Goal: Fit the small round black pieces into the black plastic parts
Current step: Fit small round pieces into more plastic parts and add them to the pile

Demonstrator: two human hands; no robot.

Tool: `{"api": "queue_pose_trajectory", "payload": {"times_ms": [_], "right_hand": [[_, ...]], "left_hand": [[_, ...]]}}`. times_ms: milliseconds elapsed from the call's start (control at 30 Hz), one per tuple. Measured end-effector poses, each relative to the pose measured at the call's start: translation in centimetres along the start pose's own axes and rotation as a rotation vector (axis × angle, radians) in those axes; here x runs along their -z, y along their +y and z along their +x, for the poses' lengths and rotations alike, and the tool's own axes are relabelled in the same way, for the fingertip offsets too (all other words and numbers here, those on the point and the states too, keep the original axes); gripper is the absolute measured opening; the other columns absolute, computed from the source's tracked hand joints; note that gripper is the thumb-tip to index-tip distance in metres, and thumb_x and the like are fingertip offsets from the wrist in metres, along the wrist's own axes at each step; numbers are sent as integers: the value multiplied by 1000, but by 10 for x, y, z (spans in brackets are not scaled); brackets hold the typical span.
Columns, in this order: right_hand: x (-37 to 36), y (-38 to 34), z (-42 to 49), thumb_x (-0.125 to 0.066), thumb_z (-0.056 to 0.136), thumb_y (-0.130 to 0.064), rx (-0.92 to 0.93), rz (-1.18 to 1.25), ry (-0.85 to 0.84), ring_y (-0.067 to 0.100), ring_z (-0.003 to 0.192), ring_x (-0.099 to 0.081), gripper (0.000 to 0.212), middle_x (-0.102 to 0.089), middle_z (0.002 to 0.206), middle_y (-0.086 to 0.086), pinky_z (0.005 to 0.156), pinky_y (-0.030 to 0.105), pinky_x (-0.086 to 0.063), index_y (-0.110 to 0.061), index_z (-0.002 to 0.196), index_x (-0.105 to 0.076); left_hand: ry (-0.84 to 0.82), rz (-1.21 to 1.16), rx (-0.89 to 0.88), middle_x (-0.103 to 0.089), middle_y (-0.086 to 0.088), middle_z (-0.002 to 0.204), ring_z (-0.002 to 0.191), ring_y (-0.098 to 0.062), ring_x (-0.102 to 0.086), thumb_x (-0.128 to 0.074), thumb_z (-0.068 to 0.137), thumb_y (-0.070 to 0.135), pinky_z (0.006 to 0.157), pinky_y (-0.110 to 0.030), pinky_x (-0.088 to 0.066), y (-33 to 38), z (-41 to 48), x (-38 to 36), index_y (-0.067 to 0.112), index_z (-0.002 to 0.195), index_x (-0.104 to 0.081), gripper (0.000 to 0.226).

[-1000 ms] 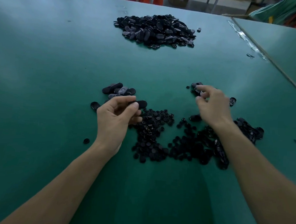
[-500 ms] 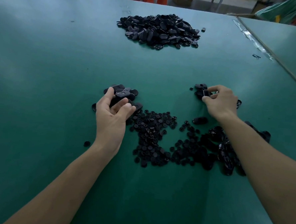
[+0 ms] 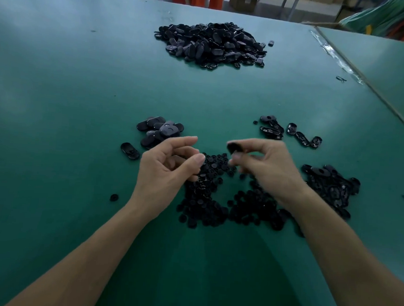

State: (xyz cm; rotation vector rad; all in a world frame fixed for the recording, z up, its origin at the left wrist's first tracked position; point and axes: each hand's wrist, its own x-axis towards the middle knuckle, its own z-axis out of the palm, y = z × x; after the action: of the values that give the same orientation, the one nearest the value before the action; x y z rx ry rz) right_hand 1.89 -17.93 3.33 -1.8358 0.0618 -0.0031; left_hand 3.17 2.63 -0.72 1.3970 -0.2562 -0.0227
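Observation:
A heap of small round black pieces lies on the green table between my hands. My left hand hovers at the heap's left edge, its fingers loosely curled and its lower fingertips touching the pieces; I see nothing held in it. My right hand is above the heap's right side and pinches one black oval plastic part between thumb and fingers. A small stack of oval parts sits just beyond my left hand.
A big mound of black parts lies far across the table. Several loose oval parts lie beyond my right hand, another pile to its right. One oval part and a stray round piece lie left. A table seam runs at the right.
My left hand drew back from the stack of oval parts to the round pieces. My right hand came back from the loose parts toward the middle, holding one oval part.

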Motion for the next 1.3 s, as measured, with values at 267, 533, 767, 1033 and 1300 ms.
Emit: {"api": "queue_pose_trajectory", "payload": {"times_ms": [267,533,767,1033,1300], "right_hand": [[-23,-2,-24,-79,81,-5,31,88,-67,18,69,-72,24,-75,81,8,59,20,-51,-14,101,-72],[-26,0,-26,-70,90,-8,-26,93,-21,12,66,-69,4,-75,77,6,56,18,-49,-12,90,-68],[-30,0,-25,-69,90,-6,-6,89,-11,8,62,-66,9,-74,73,0,56,16,-48,-15,92,-71],[-34,1,-24,-68,91,-10,40,67,41,5,62,-62,8,-70,69,-6,60,15,-47,-16,91,-74],[-29,-4,-21,-69,90,-5,65,87,32,12,68,-70,16,-75,78,3,62,17,-51,-17,101,-69]], "left_hand": [[-76,59,9,-75,-2,73,63,-11,-70,-74,84,8,61,-20,-56,1,-1,-1,12,91,-73,7],[-68,19,12,-74,-2,74,66,-13,-71,-70,88,-1,62,-23,-58,1,1,2,10,90,-69,11],[-92,-17,43,-76,-6,79,69,-17,-73,-72,85,-3,65,-23,-58,2,2,2,9,99,-71,19],[-121,38,48,-69,-1,67,61,-12,-68,-76,80,-6,63,-21,-57,2,0,2,6,99,-71,23],[-137,74,27,-71,-8,70,63,-12,-66,-75,78,29,65,-22,-55,2,1,2,24,98,-76,20]]}}
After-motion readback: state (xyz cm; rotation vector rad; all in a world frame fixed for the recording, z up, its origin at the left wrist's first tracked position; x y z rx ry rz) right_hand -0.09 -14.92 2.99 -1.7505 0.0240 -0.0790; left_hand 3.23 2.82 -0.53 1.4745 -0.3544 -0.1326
